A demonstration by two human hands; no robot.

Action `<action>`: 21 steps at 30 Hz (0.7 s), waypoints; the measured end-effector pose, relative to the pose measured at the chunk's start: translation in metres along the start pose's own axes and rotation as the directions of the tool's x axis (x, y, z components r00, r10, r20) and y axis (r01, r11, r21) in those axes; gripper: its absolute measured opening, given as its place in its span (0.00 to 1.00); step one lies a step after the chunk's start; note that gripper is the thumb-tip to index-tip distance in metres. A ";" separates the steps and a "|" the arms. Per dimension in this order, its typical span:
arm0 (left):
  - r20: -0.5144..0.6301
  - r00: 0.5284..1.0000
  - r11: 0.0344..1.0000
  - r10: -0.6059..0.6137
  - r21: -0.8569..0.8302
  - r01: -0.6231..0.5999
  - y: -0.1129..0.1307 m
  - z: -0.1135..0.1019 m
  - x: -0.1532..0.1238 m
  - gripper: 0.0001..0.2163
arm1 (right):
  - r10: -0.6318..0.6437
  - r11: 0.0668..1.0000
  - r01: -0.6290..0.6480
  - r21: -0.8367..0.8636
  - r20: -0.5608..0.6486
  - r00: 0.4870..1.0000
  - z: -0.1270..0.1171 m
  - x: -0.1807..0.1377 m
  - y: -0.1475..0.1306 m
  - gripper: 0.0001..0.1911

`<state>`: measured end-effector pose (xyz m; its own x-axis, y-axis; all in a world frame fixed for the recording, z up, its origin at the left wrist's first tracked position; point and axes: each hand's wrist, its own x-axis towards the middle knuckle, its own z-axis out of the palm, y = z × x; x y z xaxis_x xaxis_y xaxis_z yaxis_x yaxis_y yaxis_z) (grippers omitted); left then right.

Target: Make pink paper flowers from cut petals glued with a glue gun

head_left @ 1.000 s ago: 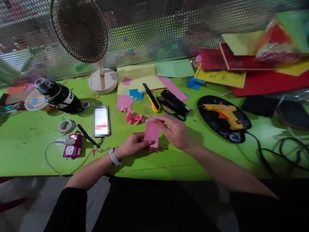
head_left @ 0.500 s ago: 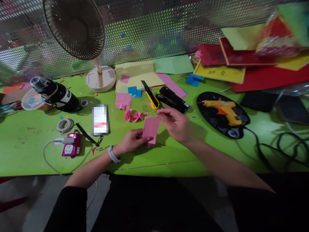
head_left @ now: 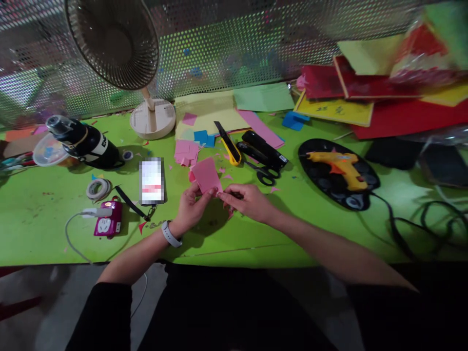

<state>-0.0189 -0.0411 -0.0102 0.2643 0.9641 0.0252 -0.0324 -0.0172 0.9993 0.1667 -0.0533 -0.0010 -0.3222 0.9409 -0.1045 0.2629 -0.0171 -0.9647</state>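
A pink sheet of paper (head_left: 206,174) is held up tilted above the green table. My left hand (head_left: 193,204) pinches its lower edge between thumb and fingers. At the lower right corner of the same sheet, the fingertips of my right hand (head_left: 244,199) are closed on the paper, close to my left thumb. Behind the sheet, folded pink paper pieces (head_left: 191,176) are mostly covered. A stack of pink paper squares (head_left: 185,150) lies just beyond. Past my right hand are a yellow box cutter (head_left: 231,150), a black stapler (head_left: 265,148) and black-handled scissors (head_left: 267,174).
A phone (head_left: 151,180), tape roll (head_left: 98,189) and magenta power adapter (head_left: 108,218) lie left. Behind them are a dark bottle (head_left: 91,144) and a fan (head_left: 152,119). On the right, a yellow glue gun (head_left: 338,165) rests on a black palette-shaped tray (head_left: 310,148) with a trailing cord (head_left: 393,226).
The pink sheet has been lifted and turned up and to the left. My right hand has come down to its lower corner, uncovering the scissors handles.
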 end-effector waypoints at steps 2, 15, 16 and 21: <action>-0.008 0.999 0.999 0.033 0.028 -0.033 0.002 0.000 -0.001 0.14 | 0.005 0.998 -0.005 0.064 0.003 1.000 0.001 0.000 0.003 0.20; 0.103 0.992 0.994 -0.073 -0.073 0.081 0.012 -0.005 0.003 0.17 | -0.146 0.976 0.147 0.159 -0.019 0.989 0.000 -0.004 0.005 0.14; 0.147 0.984 0.986 -0.101 -0.118 0.118 0.012 -0.007 0.004 0.19 | -0.149 0.977 0.150 0.153 -0.017 0.989 -0.001 -0.003 0.004 0.14; 0.297 0.927 0.935 -0.229 -0.199 0.295 0.009 -0.013 0.009 0.27 | -0.167 0.981 0.169 0.100 -0.025 0.986 -0.007 -0.002 0.005 0.14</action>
<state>-0.0293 -0.0293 -0.0013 0.5386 0.8190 -0.1979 -0.1441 0.3209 0.9361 0.1750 -0.0533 -0.0036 -0.3384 0.9388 0.0643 0.1127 0.1083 -0.9877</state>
